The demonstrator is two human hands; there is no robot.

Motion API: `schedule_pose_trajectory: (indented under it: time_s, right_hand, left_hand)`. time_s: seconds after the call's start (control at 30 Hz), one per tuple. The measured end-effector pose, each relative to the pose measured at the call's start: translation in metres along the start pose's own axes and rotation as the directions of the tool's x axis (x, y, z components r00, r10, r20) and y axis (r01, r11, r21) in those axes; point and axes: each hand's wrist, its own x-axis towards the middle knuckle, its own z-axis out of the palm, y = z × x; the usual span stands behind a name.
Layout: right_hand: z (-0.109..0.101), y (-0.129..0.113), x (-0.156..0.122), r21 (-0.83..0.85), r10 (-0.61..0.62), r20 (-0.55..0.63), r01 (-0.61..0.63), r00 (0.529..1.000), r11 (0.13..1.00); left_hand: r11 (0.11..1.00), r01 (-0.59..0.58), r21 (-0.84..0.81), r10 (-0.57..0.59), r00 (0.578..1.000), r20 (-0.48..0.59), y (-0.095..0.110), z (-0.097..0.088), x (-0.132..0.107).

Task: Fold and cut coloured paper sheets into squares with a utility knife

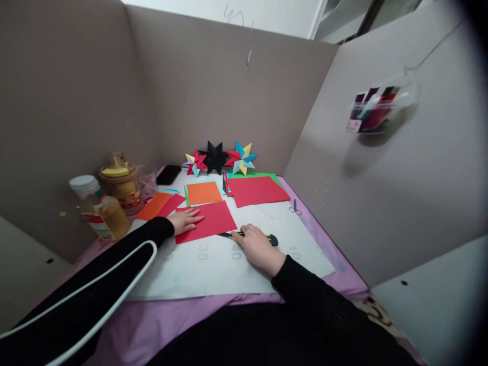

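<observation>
A sheet of red paper [215, 218] lies on the white mat in front of me. My left hand [186, 220] rests flat on its left part, fingers spread. My right hand [257, 246] is closed over a black and yellow utility knife [272, 239], whose thin dark front end points left at the sheet's lower right edge. Part of the knife's body is hidden under my fingers. Beyond the red sheet lie an orange square of paper [205, 193] and, to the right, a larger red sheet stack [259, 190] with green beneath.
Folded paper stars [214, 157] stand against the back panel. Small scissors [295, 207] lie at the mat's right. A bottle [109, 216], a lidded cup [125, 190] and a phone [169, 175] are at the left. A white cable [114, 305] crosses my left sleeve.
</observation>
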Motion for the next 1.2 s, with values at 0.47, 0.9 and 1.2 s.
schedule_pose_trajectory:
  time_s: [0.47, 0.9, 1.2]
  right_hand:
    - [0.000, -0.019, 0.010, -0.027, -0.064, -0.018, 0.064, 0.998, 0.998]
    - [-0.012, -0.075, 0.034, 0.007, -0.213, -0.020, 0.214, 0.977, 0.977]
    - [-0.014, -0.085, 0.046, 0.162, -0.427, -0.021, 0.424, 0.904, 0.891]
  left_hand:
    - [0.995, 0.050, 0.091, -0.045, 0.998, -0.050, -0.003, 0.011, -0.003]
    - [0.995, 0.068, 0.077, -0.068, 0.998, -0.003, 0.003, 0.011, -0.004]
    - [0.995, 0.072, 0.070, -0.069, 0.997, -0.046, 0.011, 0.006, -0.012]
